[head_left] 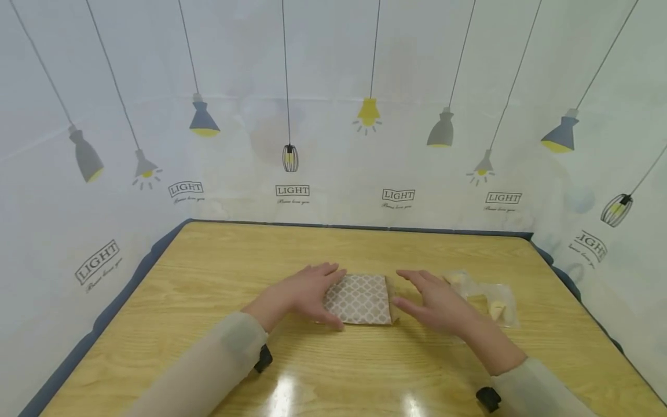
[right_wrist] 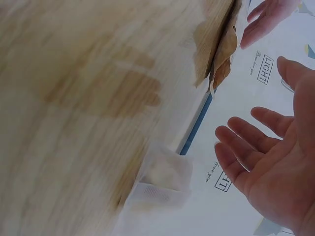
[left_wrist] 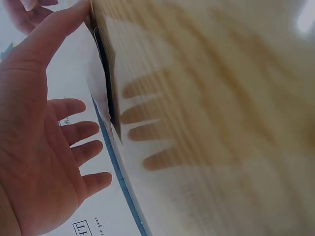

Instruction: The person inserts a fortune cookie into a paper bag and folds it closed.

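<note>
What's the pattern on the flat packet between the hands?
A pale lattice on greyish beige; the packet shows best in the head view.

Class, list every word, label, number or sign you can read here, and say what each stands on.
"LIGHT": boxed, repeated across the wall sheet.
"love you": in the small script beneath it; the word before is too small to read surely.
Patterned packet: no readable text.
Clear packets: any print is too blurred to read.

pale lamp-printed backdrop [head_left: 333, 69] behind a glossy wooden table [head_left: 208, 255]
</note>
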### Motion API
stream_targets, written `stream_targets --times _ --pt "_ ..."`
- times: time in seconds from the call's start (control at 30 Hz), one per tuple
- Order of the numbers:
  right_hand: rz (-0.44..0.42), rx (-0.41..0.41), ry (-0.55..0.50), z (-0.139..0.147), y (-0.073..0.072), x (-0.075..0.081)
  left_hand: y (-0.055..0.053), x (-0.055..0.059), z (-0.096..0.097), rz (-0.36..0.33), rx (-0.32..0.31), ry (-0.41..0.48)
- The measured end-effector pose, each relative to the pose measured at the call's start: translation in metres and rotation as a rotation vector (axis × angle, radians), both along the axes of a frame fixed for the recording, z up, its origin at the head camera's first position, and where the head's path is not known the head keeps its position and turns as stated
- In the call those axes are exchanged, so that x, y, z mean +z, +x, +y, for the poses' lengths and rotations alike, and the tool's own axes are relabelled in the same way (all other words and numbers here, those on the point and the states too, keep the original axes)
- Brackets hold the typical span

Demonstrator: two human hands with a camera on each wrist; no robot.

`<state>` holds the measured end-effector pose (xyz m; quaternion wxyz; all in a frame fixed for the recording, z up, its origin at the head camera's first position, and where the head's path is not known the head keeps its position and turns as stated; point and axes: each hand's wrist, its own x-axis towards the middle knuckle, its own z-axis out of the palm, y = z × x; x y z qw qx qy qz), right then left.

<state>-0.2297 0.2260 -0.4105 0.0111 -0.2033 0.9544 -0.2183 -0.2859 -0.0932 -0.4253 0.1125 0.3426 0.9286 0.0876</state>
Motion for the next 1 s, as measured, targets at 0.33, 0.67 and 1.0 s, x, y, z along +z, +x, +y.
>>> stream_targets --times 0.33,0.67,1.0 --pt "-0.024 -0.009 -0.017 -0.003 0.001 0.005 0.001 0.008 0.0 -0.08 0.061 0.042" --pt "-0.14 -0.04 -0.304 -0.013 -0.002 0.014 0.012 0.013 -0.012 -0.077 0.072 0.21" --pt "-0.142 -0.065 -0.488 -0.029 -0.002 0.016 0.022 0.016 -0.014 -0.009 0.048 0.251"
